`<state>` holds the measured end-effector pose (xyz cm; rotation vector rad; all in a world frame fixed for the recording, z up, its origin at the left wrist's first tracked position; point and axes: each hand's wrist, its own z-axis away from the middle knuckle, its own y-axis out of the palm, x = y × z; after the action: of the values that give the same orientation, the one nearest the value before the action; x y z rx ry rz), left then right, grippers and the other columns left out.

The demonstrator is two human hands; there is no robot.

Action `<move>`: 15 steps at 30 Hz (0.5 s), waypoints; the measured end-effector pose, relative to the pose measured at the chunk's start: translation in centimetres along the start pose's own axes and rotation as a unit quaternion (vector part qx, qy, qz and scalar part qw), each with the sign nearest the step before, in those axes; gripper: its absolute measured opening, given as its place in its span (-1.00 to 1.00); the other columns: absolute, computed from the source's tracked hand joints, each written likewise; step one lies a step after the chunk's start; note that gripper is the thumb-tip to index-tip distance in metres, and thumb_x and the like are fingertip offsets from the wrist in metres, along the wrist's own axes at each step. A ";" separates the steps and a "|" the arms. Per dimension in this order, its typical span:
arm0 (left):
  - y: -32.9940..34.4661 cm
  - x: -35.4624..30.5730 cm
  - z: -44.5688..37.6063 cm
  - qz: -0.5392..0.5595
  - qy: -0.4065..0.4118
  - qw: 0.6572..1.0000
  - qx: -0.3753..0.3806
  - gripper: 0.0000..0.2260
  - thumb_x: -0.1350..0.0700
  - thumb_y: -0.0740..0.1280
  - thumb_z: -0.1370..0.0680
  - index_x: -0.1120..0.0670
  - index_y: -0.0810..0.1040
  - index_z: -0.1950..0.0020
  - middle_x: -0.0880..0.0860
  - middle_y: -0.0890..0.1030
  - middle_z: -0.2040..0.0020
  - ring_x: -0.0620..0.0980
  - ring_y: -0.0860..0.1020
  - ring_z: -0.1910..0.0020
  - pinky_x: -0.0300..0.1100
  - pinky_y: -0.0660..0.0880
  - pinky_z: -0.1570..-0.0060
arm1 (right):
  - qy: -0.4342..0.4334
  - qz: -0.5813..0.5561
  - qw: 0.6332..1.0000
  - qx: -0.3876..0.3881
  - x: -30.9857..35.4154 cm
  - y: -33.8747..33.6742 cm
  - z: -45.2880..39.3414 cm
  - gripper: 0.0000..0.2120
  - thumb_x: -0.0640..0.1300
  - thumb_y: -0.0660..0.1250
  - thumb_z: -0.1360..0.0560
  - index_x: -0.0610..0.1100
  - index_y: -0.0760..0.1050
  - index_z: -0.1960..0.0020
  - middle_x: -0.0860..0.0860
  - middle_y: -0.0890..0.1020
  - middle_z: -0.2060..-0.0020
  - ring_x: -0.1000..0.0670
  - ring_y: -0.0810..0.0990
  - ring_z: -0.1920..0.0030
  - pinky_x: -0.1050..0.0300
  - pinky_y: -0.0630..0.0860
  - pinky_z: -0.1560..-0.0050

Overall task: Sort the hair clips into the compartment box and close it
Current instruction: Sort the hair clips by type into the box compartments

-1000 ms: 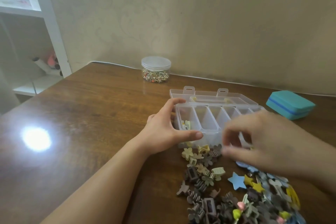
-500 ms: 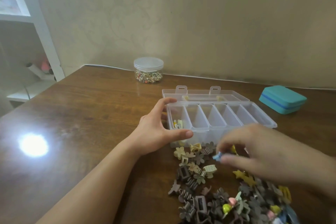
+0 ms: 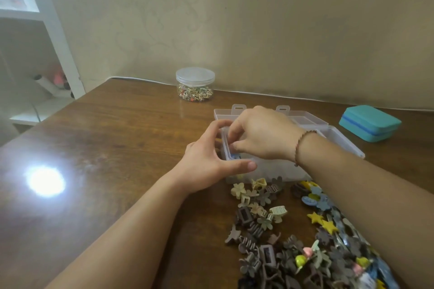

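Head view, what do the hands do?
— Left hand (image 3: 206, 162) grips the near left corner of the box (image 3: 338, 138), thumb along its front wall, fingers curled over the rim.
— And the right?
— Right hand (image 3: 260, 134) hovers over the leftmost compartment, fingertips bunched downward; a blue clip (image 3: 234, 156) lies just below them. Whether they pinch it, I cannot tell.
— Where is the rest?
— Clips (image 3: 293, 230) lie heaped on the desk (image 3: 117, 148) in front of the open box. Behind stand a jar (image 3: 195, 84) and a teal case (image 3: 370, 123).
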<state>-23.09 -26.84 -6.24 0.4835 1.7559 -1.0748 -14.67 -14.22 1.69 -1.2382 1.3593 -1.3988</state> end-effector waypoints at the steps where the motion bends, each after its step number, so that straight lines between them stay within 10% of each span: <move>1: 0.0 0.0 0.0 -0.002 0.000 1.000 0.001 -0.19 -0.41 0.51 -0.19 -0.38 0.25 -0.36 -0.19 0.50 -0.33 -0.05 0.46 -0.36 0.16 0.36 -0.40 | -0.005 0.009 1.000 -0.022 -0.1 -0.1 0.5 -0.90 0.05 0.37 -0.49 0.13 0.66 0.10 0.15 0.67 0.06 0.03 0.60 -0.01 -0.05 0.58 0.00; 4: 0.0 -0.1 0.0 -0.010 0.002 1.000 -0.003 -0.17 -0.43 0.48 -0.18 -0.37 0.24 -0.38 -0.16 0.46 -0.38 -0.03 0.42 -0.38 0.16 0.35 -0.40 | -0.059 -0.037 0.993 -0.097 -0.6 -1.0 3.8 -0.88 0.11 0.36 -0.50 0.13 0.63 0.03 0.21 0.66 0.09 0.20 0.59 0.06 0.15 0.54 0.02; 7: 0.1 -0.2 0.0 -0.015 -0.003 1.000 -0.009 -0.14 -0.47 0.45 -0.14 -0.37 0.23 -0.38 -0.13 0.47 -0.36 -0.02 0.44 -0.36 0.16 0.36 -0.40 | -0.097 -0.070 0.992 0.029 -1.1 -2.8 9.3 -0.89 0.14 0.35 -0.47 0.13 0.59 0.12 0.31 0.60 0.26 0.34 0.55 0.17 0.39 0.45 0.20; 10: 0.1 -0.2 0.0 -0.016 -0.007 1.000 -0.004 -0.14 -0.46 0.45 -0.15 -0.36 0.22 -0.38 -0.13 0.47 -0.37 -0.02 0.45 -0.34 0.14 0.38 -0.39 | -0.112 -0.013 0.979 0.168 -1.7 -2.8 13.2 -0.77 0.31 0.27 -0.44 0.23 0.53 0.00 0.36 0.57 0.08 0.32 0.53 0.05 0.39 0.43 0.19; 15: 0.0 -0.3 0.1 -0.012 -0.003 1.000 0.000 -0.16 -0.39 0.48 -0.19 -0.33 0.24 -0.41 -0.13 0.47 -0.37 -0.09 0.48 -0.31 -0.21 0.44 -0.19 | -0.144 0.053 0.978 0.144 -1.6 -1.2 14.1 -0.72 0.32 0.23 -0.45 0.33 0.40 -0.14 0.29 0.56 -0.04 0.26 0.47 0.06 0.28 0.45 0.04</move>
<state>-22.88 -26.90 -5.96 0.4590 1.7599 -1.0924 -0.44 -15.33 1.81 -1.1077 0.9704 -1.2365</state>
